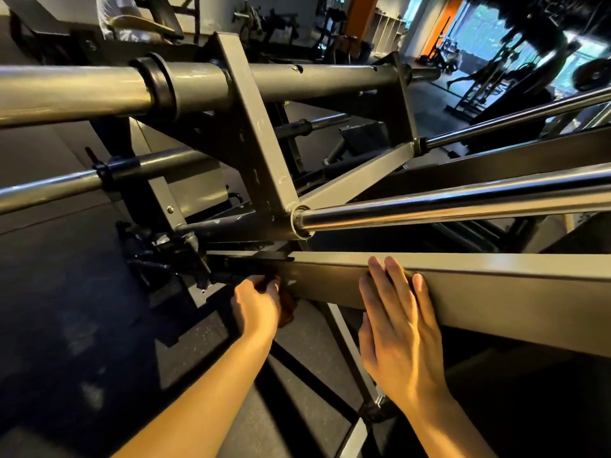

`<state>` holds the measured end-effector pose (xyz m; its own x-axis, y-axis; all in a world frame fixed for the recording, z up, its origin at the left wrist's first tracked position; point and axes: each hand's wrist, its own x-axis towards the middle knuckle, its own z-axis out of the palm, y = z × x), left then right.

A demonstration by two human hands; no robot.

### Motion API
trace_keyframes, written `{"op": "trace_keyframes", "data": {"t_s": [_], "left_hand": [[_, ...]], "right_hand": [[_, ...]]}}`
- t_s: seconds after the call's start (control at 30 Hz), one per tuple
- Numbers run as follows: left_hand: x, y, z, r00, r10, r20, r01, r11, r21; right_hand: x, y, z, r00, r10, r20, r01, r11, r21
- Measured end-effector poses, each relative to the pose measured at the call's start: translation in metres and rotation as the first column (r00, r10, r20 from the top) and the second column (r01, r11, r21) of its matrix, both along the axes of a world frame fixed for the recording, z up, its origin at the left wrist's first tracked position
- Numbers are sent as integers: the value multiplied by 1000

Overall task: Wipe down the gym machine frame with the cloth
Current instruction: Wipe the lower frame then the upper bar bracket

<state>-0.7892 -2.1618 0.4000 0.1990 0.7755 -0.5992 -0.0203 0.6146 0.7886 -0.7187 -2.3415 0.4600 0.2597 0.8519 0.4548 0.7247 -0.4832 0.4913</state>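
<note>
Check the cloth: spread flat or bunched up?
Bunched. The cloth shows only as a dark wad gripped in the left hand, held against the side of the grey beam; most of it is hidden.

1. We stand in a gym: a heavy grey steel machine frame (496, 285) with chrome guide rods (463, 200) fills our view.
2. Dark rubber flooring (66, 309) lies below.
3. More exercise machines (489, 77) stand behind.

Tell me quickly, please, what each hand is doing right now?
Left hand: grips the cloth against the frame beam.
Right hand: open, flat on the frame beam.
</note>
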Motion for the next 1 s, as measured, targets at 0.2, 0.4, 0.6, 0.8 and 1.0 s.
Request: {"op": "trace_keyframes", "data": {"t_s": [0.2, 0.4, 0.6, 0.8, 1.0], "left_hand": [[5, -28, 4, 976, -201, -80, 215, 937, 275], [2, 12, -9, 970, -137, -201, 173, 970, 169], [2, -39, -7, 962, -241, -128, 273, 849, 453], [4, 19, -17, 984, -35, -174, 48, 997, 67], [8, -17, -7, 991, -71, 116, 70, 997, 12]], "right_hand": [[0, 1, 0, 998, 36, -50, -34, 998, 53], [-4, 5, -3, 1000, -6, -31, 8, 998, 61], [-5, 10, -5, 999, -9, -35, 11, 999, 48], [-9, 10, -3, 998, -44, -40, 46, 999, 29], [-7, 11, -3, 999, -29, -32, 30, 999, 32]]}}
